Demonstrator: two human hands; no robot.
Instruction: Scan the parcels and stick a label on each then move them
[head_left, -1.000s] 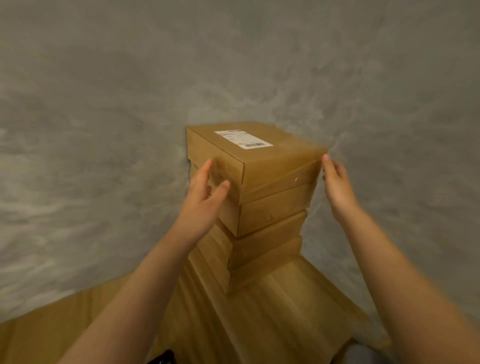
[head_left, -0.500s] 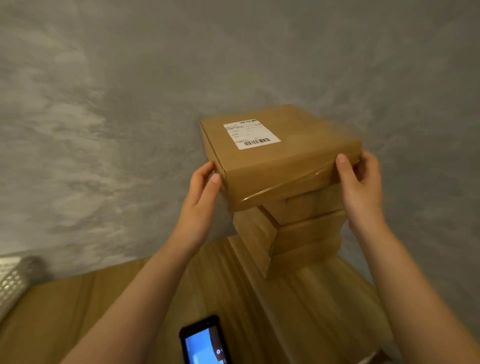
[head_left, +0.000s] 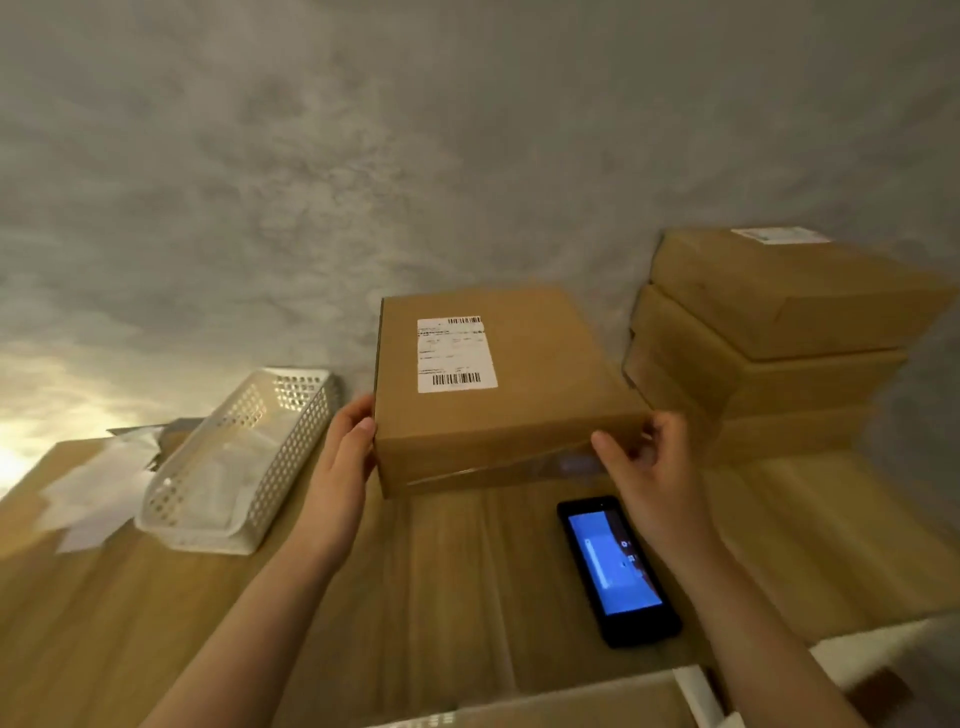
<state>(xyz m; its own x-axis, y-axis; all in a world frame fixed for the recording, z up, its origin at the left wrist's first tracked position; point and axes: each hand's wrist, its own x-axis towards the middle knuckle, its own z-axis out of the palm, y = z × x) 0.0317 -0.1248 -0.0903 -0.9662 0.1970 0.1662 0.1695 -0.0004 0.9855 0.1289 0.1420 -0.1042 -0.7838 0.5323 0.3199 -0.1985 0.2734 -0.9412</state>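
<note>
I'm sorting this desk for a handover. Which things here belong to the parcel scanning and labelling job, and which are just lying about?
Part of the job:
held parcel, gripped by left hand and right hand
parcel stack
handheld scanner
white basket, seemingly holding label sheets

Lying about:
loose papers

The print on the parcel's label (head_left: 455, 354) is too small to read (only its barcodes show). At three o'clock the stack of boxes (head_left: 769, 343) is smeared and cut by the right edge. A box (head_left: 550, 701) at six o'clock is cropped by the bottom edge. The basket's (head_left: 236, 457) contents stay indistinct.
</note>
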